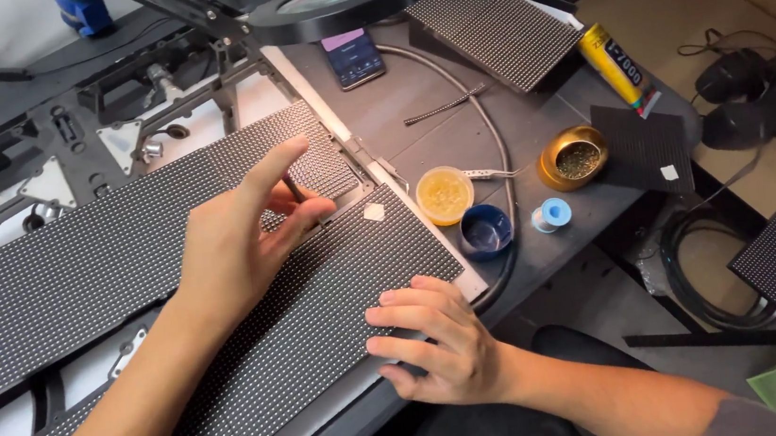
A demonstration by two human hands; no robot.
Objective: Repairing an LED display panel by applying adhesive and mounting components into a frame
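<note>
Two dotted panels lie along the tabletop's near edge. The left hand [238,232] pinches a thin tool [293,188] at the upper panel [80,267]; right hand [437,336] lies flat, fingers apart, on the lower panel [323,328]. A slip could likely scratch the dots.

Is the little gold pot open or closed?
Open. The gold pot has no lid on, and its speckled filling shows from above.

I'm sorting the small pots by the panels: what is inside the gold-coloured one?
The gold pot holds a dark, tangled, wiry filling that shows through its round opening. The rim and filling hide the bottom, so anything beneath cannot be seen.
</note>
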